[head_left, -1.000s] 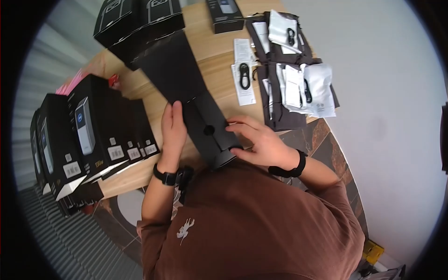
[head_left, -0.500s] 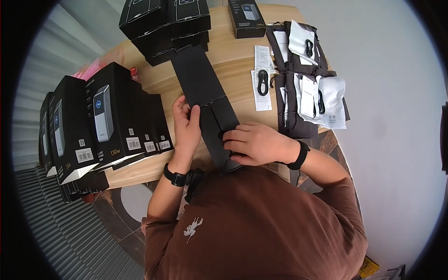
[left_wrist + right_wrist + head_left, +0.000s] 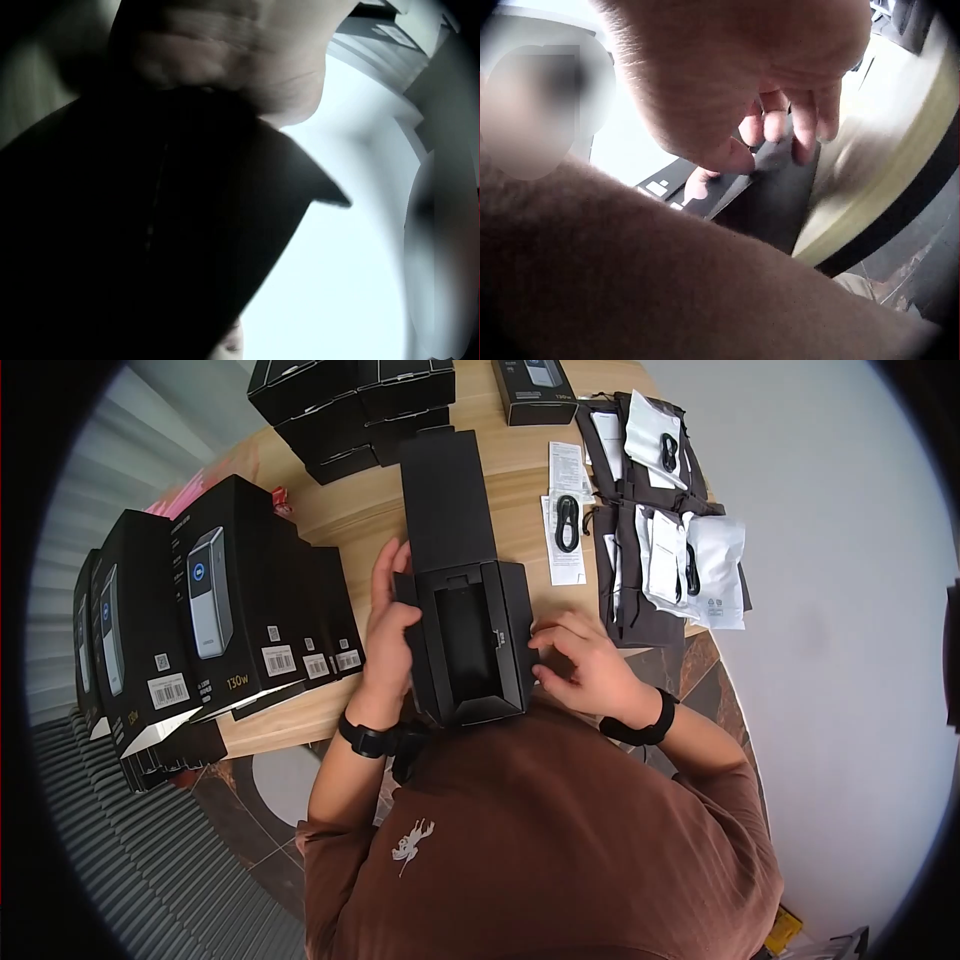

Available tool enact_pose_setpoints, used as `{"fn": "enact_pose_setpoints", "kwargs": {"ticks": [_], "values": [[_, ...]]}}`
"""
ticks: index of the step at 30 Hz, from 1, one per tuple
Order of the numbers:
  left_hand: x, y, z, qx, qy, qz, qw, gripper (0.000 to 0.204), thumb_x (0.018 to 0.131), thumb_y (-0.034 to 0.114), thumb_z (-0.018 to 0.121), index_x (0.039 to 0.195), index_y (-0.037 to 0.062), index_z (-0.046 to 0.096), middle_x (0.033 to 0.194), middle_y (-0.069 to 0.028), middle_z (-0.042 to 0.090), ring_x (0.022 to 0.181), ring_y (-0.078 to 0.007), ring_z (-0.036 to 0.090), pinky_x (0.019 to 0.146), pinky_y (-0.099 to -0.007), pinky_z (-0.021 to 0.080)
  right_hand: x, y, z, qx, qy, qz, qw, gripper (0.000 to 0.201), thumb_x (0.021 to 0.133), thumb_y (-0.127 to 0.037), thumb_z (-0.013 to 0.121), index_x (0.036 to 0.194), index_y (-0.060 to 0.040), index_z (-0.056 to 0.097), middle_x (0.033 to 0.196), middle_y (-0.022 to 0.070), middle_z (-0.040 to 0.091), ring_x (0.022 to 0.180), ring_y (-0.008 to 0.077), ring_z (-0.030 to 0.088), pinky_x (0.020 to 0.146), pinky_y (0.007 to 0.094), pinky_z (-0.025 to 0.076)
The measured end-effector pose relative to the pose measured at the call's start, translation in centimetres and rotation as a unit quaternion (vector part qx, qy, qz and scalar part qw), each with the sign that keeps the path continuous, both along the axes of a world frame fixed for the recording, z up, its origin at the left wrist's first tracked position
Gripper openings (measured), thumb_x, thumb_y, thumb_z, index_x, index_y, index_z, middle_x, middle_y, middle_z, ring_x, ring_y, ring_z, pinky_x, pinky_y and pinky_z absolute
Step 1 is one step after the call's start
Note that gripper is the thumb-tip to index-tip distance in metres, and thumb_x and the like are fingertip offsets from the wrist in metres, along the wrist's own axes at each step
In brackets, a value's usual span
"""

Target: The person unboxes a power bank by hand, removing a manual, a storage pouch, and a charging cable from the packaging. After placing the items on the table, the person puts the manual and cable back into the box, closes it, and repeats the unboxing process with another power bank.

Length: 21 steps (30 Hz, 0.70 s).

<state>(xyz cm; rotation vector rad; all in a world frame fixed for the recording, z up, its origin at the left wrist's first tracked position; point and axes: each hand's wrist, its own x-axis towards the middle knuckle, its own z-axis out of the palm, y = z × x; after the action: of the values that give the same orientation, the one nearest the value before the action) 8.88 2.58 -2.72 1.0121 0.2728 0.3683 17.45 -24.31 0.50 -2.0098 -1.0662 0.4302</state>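
Note:
A black cardboard box (image 3: pixel 427 650) stands in front of the torso, its long lid (image 3: pixel 448 505) folded back away from the body. Both inner side flaps are spread apart, showing a dark, hollow inside. My left hand (image 3: pixel 385 650) grips the box's left side, thumb over the left flap and fingers along the outside. At the right flap (image 3: pixel 518 625), the fingertips and thumb of my right hand (image 3: pixel 600 675) are right at its edge, fingers loosely bent. In the left wrist view the box (image 3: pixel 150 225) is a dark shape below the hand.
Black printed boxes (image 3: pixel 215 600) stand in a row at left. More black boxes (image 3: pixel 350 415) are stacked at the back, and another carton (image 3: pixel 535 395) lies to their right. A coiled cable (image 3: pixel 567 525) rests on a paper leaflet; dark pouches (image 3: pixel 640 625) with white packets lie at right.
The inner flaps, closed over the box before, are now folded out to the sides. My right hand has moved from the middle of the box to its right edge. The box appears more upright.

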Motion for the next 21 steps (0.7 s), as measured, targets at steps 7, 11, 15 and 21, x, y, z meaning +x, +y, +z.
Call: {"fn": "enact_pose_setpoints", "kwargs": {"ticks": [7,11,15,21], "values": [[-2.8,1.2,-2.4,-0.040,0.033,0.003,0.999,0.070,0.089,-0.008,0.049,0.158,0.0008,0.043,0.169,-0.0178,0.040,0.155,-0.0293,0.040,0.129,-0.0407,0.031,-0.4,1.2,0.6,0.054,-0.179,0.138,0.973,0.034,0.081,-0.012,0.079,0.115,-0.0092,0.074,0.117,0.0062,0.069,0.103,0.0283,0.062,0.092,0.0412,0.047],[-3.5,-0.1,-3.7,0.214,0.076,0.058,0.972,0.062,0.097,-0.010,0.053,0.157,0.0014,0.045,0.168,-0.0180,0.041,0.156,-0.0283,0.038,0.129,-0.0402,0.030,-0.2,2.3,1.2,0.039,-0.170,0.214,0.961,0.036,0.083,-0.032,0.086,0.110,-0.0116,0.075,0.114,0.0021,0.069,0.102,0.0227,0.060,0.094,0.0392,0.043],[-4.7,-0.7,-0.7,0.613,0.079,0.112,0.778,0.046,0.096,-0.001,0.062,0.141,0.0009,0.057,0.162,-0.0221,0.047,0.156,-0.0367,0.040,0.129,-0.0520,0.026,-0.1,2.3,-0.1,0.091,-0.209,0.280,0.933,0.025,0.081,-0.025,0.085,0.100,-0.0141,0.073,0.109,0.0004,0.068,0.098,0.0205,0.060,0.092,0.0389,0.044],[-6.0,-1.9,2.0,0.709,-0.025,-0.104,0.697,0.022,0.079,0.019,0.086,0.097,0.0103,0.075,0.131,-0.0032,0.070,0.141,-0.0324,0.055,0.127,-0.0672,0.025,0.3,2.4,-1.2,0.146,-0.203,0.269,0.930,0.024,0.078,-0.018,0.085,0.098,-0.0127,0.073,0.104,0.0014,0.067,0.092,0.0221,0.061,0.088,0.0367,0.047]]}}
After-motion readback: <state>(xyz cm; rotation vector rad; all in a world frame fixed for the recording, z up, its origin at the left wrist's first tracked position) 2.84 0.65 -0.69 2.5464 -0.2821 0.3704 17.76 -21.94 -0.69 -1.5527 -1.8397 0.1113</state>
